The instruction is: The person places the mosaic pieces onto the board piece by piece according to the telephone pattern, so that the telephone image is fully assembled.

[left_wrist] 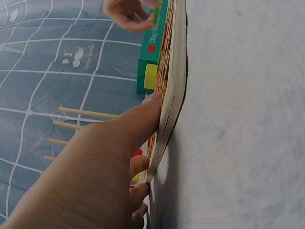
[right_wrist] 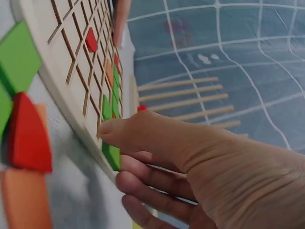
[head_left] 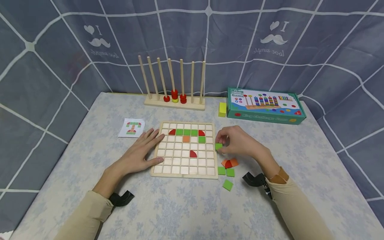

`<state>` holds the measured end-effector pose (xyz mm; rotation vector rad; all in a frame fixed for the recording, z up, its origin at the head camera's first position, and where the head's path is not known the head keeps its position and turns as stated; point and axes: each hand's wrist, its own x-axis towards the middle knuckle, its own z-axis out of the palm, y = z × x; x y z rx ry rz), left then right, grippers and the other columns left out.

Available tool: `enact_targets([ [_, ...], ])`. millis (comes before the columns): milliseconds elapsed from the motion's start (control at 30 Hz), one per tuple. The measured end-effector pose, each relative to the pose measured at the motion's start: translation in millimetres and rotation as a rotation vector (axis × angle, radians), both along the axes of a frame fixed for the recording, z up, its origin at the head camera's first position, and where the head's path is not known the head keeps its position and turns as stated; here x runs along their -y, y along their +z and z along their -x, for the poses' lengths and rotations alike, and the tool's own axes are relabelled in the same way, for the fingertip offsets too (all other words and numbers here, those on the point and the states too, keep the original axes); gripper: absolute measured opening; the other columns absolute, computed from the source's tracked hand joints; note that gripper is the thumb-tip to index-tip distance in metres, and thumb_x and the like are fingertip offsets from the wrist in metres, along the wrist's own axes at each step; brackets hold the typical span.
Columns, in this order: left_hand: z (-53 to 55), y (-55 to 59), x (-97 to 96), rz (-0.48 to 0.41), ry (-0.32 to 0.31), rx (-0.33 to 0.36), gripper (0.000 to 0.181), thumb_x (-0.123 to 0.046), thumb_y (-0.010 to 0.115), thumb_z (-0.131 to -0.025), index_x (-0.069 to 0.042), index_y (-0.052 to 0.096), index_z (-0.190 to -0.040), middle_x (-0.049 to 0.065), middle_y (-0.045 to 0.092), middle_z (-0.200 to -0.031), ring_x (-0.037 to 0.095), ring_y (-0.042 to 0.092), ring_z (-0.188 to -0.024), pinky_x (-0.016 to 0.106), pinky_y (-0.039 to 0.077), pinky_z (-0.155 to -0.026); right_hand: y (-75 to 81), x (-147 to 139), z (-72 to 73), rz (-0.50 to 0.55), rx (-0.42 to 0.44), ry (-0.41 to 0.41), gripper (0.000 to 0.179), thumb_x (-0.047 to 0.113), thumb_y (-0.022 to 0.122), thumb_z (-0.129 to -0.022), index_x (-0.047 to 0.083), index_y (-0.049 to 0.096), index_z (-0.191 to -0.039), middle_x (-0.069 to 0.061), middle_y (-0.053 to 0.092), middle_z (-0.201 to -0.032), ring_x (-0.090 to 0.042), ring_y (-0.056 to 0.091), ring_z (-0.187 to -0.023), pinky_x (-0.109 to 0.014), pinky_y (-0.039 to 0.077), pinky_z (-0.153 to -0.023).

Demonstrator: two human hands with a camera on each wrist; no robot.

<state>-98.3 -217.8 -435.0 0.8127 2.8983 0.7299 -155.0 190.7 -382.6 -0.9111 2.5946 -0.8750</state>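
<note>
A wooden grid board (head_left: 177, 162) lies mid-table, with green squares (head_left: 186, 132), an orange square (head_left: 186, 139) and red quarter-circle pieces (head_left: 193, 154) set in its cells. My left hand (head_left: 136, 155) rests at the board's left edge, thumb and fingertips over the rim, fingers fairly straight. At the right edge, my right hand (head_left: 240, 141) pinches a green square tile (head_left: 218, 146) between thumb and fingers. In the right wrist view this tile (right_wrist: 112, 157) is seen edge-on beside the board's rim. Loose green tiles (head_left: 228, 185) and red and orange pieces (head_left: 230, 163) lie below that hand.
A pattern card (head_left: 131, 128) showing a coloured shape lies left of the board. Behind stand a wooden peg rack (head_left: 192, 105) with red and yellow rings, a yellow block (head_left: 222, 109) and a green game box (head_left: 265, 106). A patterned curtain hangs behind the table.
</note>
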Motion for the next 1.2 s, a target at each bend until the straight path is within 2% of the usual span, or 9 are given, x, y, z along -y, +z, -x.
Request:
enact_targets([
  [300, -1.7, -3.3, -0.1, 0.001, 0.005, 0.003, 0.089, -0.051, 0.073, -0.096, -0.02, 0.032, -0.168, 0.012, 0.022, -0.176, 0.038, 0.011, -0.164, 0.061, 0.012, -0.132, -8.9, 54, 25.7, 0.102, -0.032, 0.099, 0.017, 0.015, 0.087, -0.087, 0.012, 0.077, -0.101, -0.001, 0.07, -0.094, -0.017, 0.064, -0.083, -0.029, 0.057, -0.074],
  [567, -1.8, -4.3, 0.9, 0.013, 0.015, 0.019, 0.089, -0.052, 0.073, -0.096, -0.021, 0.031, -0.168, 0.011, 0.021, -0.176, 0.036, 0.009, -0.165, 0.058, 0.01, -0.133, -11.9, 116, 29.8, 0.07, -0.103, 0.076, 0.019, 0.018, 0.087, -0.088, 0.009, 0.078, -0.102, -0.003, 0.073, -0.092, -0.014, 0.065, -0.083, -0.026, 0.057, -0.076],
  [733, -1.1, -3.7, 1.1, 0.009, 0.01, 0.023, 0.089, -0.052, 0.072, -0.096, -0.022, 0.03, -0.169, 0.012, 0.02, -0.176, 0.036, 0.009, -0.165, 0.057, 0.01, -0.133, -13.9, 144, 28.6, 0.06, -0.107, 0.059, 0.018, 0.018, 0.088, -0.089, 0.01, 0.079, -0.103, -0.002, 0.072, -0.093, -0.014, 0.065, -0.085, -0.025, 0.056, -0.076],
  [933, -1.8, -0.7, 0.9, 0.008, 0.014, 0.028, 0.089, -0.051, 0.073, -0.096, -0.022, 0.03, -0.169, 0.01, 0.02, -0.177, 0.034, 0.008, -0.165, 0.055, 0.009, -0.134, -17.1, 161, 28.1, 0.049, -0.105, 0.062, 0.018, 0.018, 0.087, -0.09, 0.012, 0.078, -0.105, -0.001, 0.073, -0.096, -0.012, 0.064, -0.086, -0.025, 0.056, -0.078],
  [1200, -2.6, 2.4, 1.1, -0.001, 0.006, 0.008, 0.088, -0.05, 0.073, -0.097, -0.019, 0.032, -0.168, 0.013, 0.022, -0.176, 0.038, 0.011, -0.164, 0.057, 0.011, -0.133, -18.2, 163, 27.2, 0.046, -0.112, 0.059, 0.017, 0.02, 0.086, -0.091, 0.013, 0.079, -0.105, 0.0, 0.073, -0.097, -0.013, 0.066, -0.089, -0.025, 0.056, -0.079],
])
